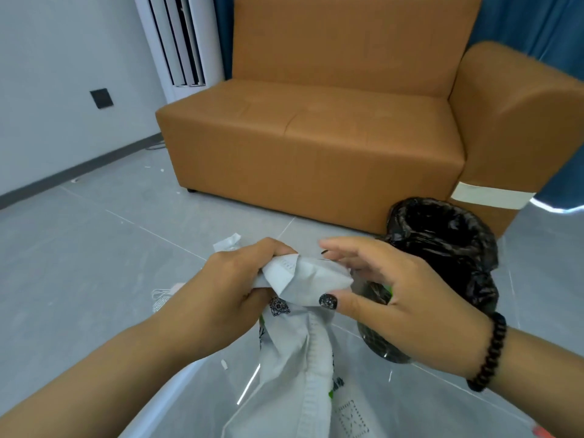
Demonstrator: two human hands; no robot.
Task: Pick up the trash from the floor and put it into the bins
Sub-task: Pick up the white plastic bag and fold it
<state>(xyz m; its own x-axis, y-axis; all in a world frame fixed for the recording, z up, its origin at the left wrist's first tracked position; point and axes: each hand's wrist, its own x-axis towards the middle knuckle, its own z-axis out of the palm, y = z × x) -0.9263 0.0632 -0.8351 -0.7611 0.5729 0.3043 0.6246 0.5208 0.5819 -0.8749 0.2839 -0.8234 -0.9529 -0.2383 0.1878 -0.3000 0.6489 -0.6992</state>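
Trash item, white crumpled plastic wrapper [303, 279] w/ printed QR code and green marks: being held in mid-air at centre frame, above the floor [79, 263], its long tail hanging down toward bottom edge.

Left hand [234, 286]: fingers curling round the wrapper's upper left end, grip closed tight on it.

Right hand [395, 298]: fingers spreading fairly straight, thumb w/ dark painted nail pressing the wrapper's right end from below, forefinger reaching over the top; grip mostly open, touching rather than clutching. Black bead bracelet [489, 352] sitting on that wrist.

Bin [442, 248], lined w/ black bag: standing on the floor just behind the right hand, mouth open, directly in front of the sofa's arm. Wrapper is just left of the bin, not in it.

More trash: white paper scrap [229, 241] lying on the floor just beyond the left hand; white mesh-like piece [161, 298] lying left of the left wrist, partly hidden.

Surroundings: tan sofa [331, 121] w/ white tape strip [489, 197] on its arm; blue curtain [537, 23] behind; white standing AC unit [180, 42]; dark wall socket [101, 98]; grey tiles.
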